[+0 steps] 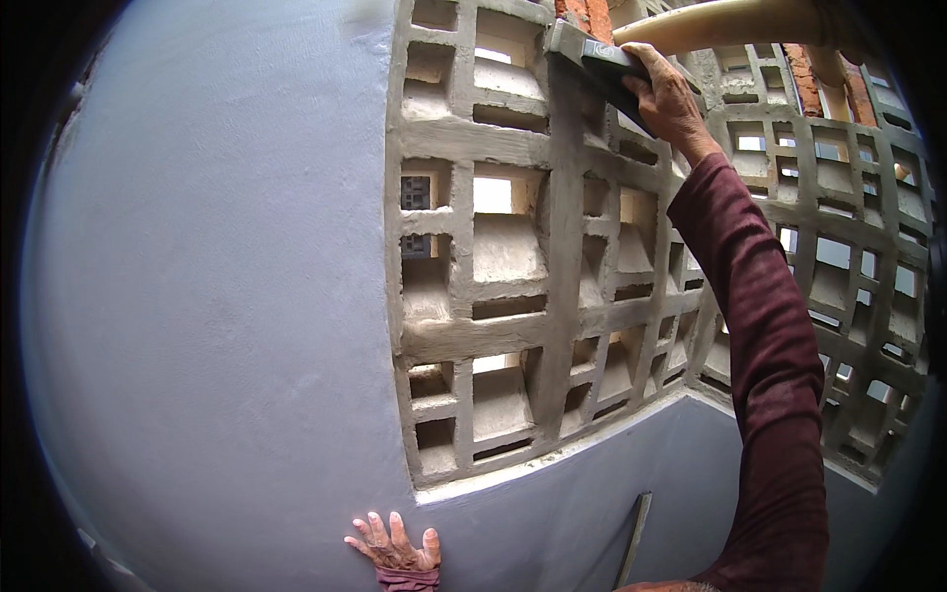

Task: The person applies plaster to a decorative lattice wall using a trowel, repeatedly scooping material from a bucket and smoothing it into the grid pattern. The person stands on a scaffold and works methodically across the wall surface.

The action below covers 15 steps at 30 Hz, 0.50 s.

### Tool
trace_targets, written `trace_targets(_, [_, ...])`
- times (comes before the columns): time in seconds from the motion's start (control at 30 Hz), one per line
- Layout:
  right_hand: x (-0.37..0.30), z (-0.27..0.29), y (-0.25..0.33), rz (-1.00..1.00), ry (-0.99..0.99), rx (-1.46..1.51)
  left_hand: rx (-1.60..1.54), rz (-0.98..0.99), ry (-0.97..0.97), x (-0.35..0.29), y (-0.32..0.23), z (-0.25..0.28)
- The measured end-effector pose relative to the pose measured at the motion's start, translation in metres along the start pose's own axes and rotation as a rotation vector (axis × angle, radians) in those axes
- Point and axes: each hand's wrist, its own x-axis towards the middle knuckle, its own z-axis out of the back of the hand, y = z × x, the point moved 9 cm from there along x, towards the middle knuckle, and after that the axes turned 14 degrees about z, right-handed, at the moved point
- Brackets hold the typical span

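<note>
High up in the view, my right hand (673,107) is wrapped round a black-handled flat tool (617,77). The tool has a pale grey head, and I cannot make out its exact kind. Its head lies at the top of a vertical rib of the grey concrete lattice wall (565,197); whether it touches is hard to tell. Low down, my left hand (398,551) rests with spread fingers against the smooth grey-blue wall (227,296), below the lattice's lower left corner. It holds nothing.
A second lattice panel (824,227) meets the first at a corner on the right. Across the top right runs a thick pale pole (720,27), near exposed red brick (804,79). A thin wooden strip (634,543) leans low against the wall.
</note>
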Motion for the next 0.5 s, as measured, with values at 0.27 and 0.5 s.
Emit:
trace_targets(0.27, [-0.002, 0.006, 0.008, 0.070, 0.084, -0.093, -0.001, 0.001, 0.015, -0.001, 0.002, -0.002])
trace_targets(0.5, [0.007, 0.017, 0.016, 0.075, 0.017, -0.071, -0.010, 0.003, 0.004, -0.001, 0.003, 0.000])
